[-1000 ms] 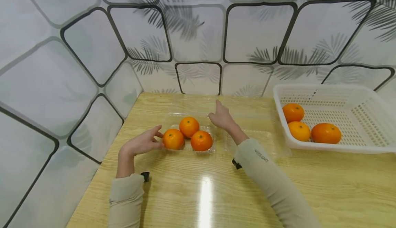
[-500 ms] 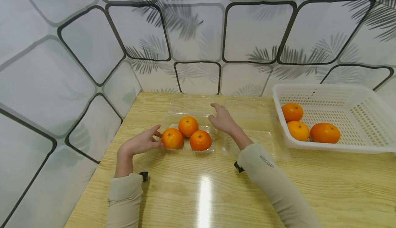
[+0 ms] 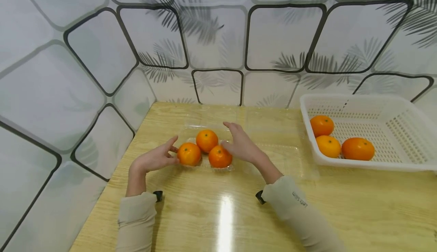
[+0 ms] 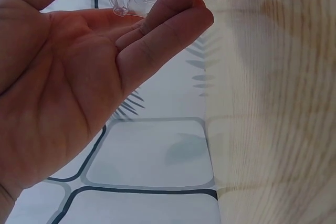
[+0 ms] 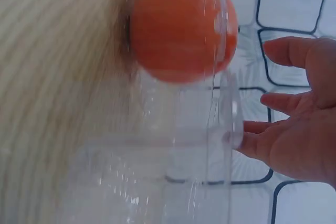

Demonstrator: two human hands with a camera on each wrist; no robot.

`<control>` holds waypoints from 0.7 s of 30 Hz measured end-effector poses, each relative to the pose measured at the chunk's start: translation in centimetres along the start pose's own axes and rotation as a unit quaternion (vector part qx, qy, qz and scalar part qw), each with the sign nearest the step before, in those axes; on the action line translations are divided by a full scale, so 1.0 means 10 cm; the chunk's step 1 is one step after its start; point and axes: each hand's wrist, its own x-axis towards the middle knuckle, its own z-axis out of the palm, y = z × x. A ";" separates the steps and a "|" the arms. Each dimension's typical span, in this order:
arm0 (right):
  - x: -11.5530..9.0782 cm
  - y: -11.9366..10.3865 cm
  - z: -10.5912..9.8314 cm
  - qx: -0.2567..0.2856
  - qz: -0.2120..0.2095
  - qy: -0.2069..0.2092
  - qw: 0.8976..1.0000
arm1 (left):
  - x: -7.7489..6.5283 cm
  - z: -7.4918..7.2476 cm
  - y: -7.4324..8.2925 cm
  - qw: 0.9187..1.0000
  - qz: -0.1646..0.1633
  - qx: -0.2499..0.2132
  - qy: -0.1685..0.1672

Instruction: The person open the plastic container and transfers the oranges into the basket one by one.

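Three mandarins, one on the left (image 3: pixel 189 154), one at the back (image 3: pixel 206 141) and one on the right (image 3: pixel 220 157), sit together in a clear plastic clamshell box with its lid (image 3: pixel 194 126) folded back. My left hand (image 3: pixel 153 159) rests at the box's left side, fingers slightly bent; in the left wrist view the fingertips touch the clear wall (image 4: pixel 123 3). Over the box's right side is my right hand (image 3: pixel 243 145), fingers spread and thumb by the right mandarin. The right wrist view shows its fingertips close to the clear rim (image 5: pixel 231 103), with nothing held.
A second clear box (image 3: pixel 283 161) lies just right of the first, its lid also back. Farther right, a white perforated basket (image 3: pixel 379 164) holds three more mandarins (image 3: pixel 357 148). A patterned wall (image 3: pixel 218 54) borders the wooden table (image 3: pixel 191 206) behind and at left.
My right hand has come down and left from behind the box, its pointing fingers now spread out beside the right mandarin. The left hand has stayed in place.
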 end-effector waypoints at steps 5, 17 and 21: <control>-0.11 -0.09 0.18 -0.019 0.017 -0.027 0.999 | 0.01 0.01 -0.02 1.000 0.002 0.003 0.002; -0.10 -0.07 0.51 -0.161 0.003 0.001 0.987 | 0.03 0.00 0.00 1.000 0.000 0.014 0.005; -0.08 -0.06 0.57 -0.145 0.012 -0.001 0.989 | 0.04 0.02 0.00 1.000 0.005 0.021 0.001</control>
